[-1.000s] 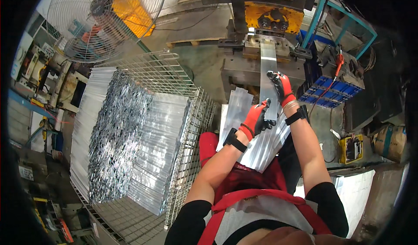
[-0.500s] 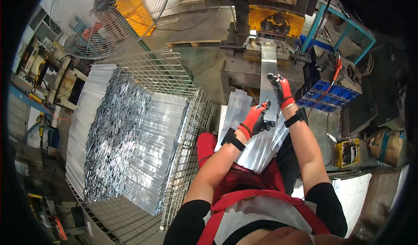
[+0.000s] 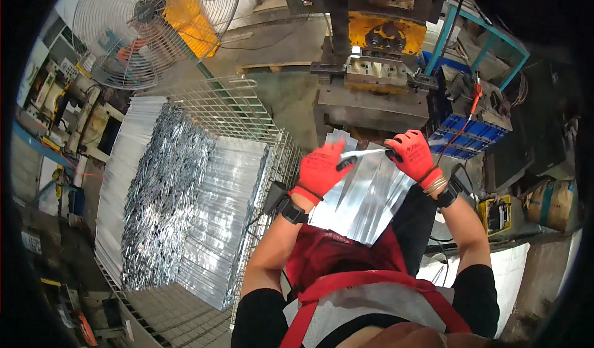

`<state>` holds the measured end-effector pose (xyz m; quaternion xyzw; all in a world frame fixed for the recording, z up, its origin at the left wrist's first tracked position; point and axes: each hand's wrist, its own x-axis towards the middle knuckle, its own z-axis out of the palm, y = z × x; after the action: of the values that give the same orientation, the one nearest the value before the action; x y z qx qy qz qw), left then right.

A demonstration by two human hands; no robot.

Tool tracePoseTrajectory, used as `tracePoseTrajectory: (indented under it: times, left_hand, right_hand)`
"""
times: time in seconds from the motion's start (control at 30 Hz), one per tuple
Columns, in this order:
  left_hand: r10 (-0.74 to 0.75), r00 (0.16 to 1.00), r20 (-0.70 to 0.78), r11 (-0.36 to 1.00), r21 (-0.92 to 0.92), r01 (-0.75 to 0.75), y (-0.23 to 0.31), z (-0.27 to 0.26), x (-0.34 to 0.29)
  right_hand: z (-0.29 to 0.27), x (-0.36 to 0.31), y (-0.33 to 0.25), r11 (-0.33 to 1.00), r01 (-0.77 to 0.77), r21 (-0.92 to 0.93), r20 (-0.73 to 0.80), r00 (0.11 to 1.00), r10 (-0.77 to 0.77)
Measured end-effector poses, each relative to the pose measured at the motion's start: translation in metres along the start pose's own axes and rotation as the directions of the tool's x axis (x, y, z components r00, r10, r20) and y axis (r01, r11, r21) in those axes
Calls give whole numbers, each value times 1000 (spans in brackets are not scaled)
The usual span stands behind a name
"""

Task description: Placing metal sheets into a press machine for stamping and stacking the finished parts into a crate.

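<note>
A flat metal strip point(image 3: 370, 152) is seen nearly edge-on, level and crosswise between my two gloved hands. My left hand point(image 3: 323, 170), in a red glove with dark fingertips, is closed on the strip's left end, its fingers slightly blurred. The right end is pinched by my right hand point(image 3: 413, 155), in a matching glove. Below the hands a fanned stack of shiny metal strips point(image 3: 362, 202) lies over my lap. Farther ahead stands a press with a metal die point(image 3: 377, 73), and no strip shows on the die now.
On the left, a wire mesh basket point(image 3: 257, 190) holds many stacked metal strips point(image 3: 226, 190). A large caged fan point(image 3: 151, 11) stands behind it. Blue crates point(image 3: 473, 134) sit right of the press, with a red-handled tool on top. A yellow bin point(image 3: 496, 215) rests at the right.
The strip has come away from the press die toward me and turned from lengthwise to crosswise. My left hand has moved left and up; my right hand has come slightly nearer.
</note>
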<state>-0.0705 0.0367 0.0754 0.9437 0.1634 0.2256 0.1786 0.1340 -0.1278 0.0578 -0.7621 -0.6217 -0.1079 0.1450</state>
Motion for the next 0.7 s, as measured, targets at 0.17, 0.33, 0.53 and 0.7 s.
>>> tracePoseTrajectory:
  times: [0.17, 0.33, 0.53, 0.7]
  left_hand:
    - [-361, 877, -316, 821, -554, 139, 1, 25, 9]
    - [-81, 792, 605, -259, -780, 570, -14, 132, -13]
    - [38, 693, 720, -484, -593, 644, 23, 107, 15]
    - [-12, 721, 693, -374, -672, 639, 23, 108, 30]
  right_hand:
    - [20, 7, 17, 694, -400, 599, -5, 864, 503]
    - [94, 42, 61, 270, -279, 922, 26, 740, 672]
    - [102, 84, 59, -13, -202, 979, 159, 731, 664]
    - [120, 86, 81, -233, -5, 972, 146, 791, 594]
